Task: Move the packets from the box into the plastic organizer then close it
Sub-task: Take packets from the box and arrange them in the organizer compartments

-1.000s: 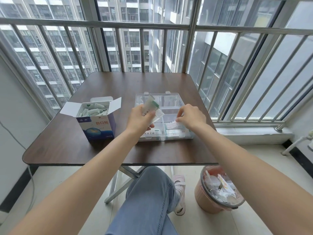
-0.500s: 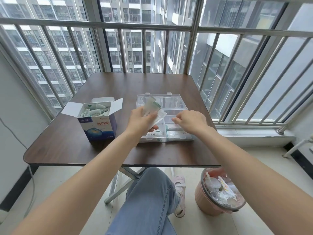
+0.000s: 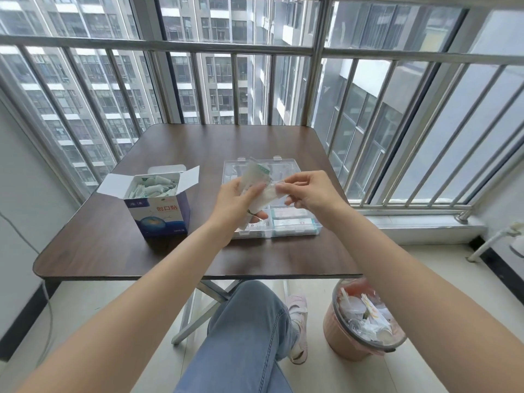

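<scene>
A blue and white box (image 3: 158, 214) stands open on the left of the brown table (image 3: 113, 245), full of white-green packets (image 3: 153, 187). The clear plastic organizer (image 3: 297, 231) lies open in the middle, with packets in its near compartments. My left hand (image 3: 235, 205) holds a bunch of packets (image 3: 255, 177) above the organizer. My right hand (image 3: 309, 191) pinches the end of one packet (image 3: 269, 194) from that bunch.
The organizer's lid (image 3: 286, 168) lies flat behind it, toward the window bars. A pink bin (image 3: 363, 321) with rubbish stands on the floor at the right, beside my crossed leg (image 3: 249, 330). The table's near edge is close to my knees.
My right hand has risen from the organizer's right compartment to the bunch in my left hand and taken hold of a packet. The left hand stayed about where it was.
</scene>
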The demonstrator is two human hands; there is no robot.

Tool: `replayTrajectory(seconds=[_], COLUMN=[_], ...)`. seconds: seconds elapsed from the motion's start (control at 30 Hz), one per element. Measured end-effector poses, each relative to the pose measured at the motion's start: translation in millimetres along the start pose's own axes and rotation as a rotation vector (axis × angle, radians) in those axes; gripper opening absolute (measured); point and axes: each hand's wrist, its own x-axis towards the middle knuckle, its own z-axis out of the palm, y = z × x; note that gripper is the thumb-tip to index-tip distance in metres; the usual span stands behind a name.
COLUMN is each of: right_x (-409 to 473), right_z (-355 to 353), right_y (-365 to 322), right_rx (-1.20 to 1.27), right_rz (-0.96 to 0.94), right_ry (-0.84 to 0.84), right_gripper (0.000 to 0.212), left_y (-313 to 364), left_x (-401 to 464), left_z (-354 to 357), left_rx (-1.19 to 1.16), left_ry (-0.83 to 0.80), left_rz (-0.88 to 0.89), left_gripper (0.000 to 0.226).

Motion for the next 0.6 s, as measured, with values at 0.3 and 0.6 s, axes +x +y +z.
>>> replayTrajectory(seconds=[0.3, 0.6], right_x=[19, 33], right_z=[-25, -22], right_y=[14, 23], right_rx=[-0.027, -0.706], right_rz=[0.025, -0.061], right_ry=[0.058, 0.055], right_gripper=[0.004, 0.006], left_y=[-3, -2], left_x=[10, 9], left_z=[-16, -12], left_rx=[0.101, 0.100], left_ry=[0.094, 0.053], left_rz=[0.021, -0.005], left_gripper=[0.022, 0.023])
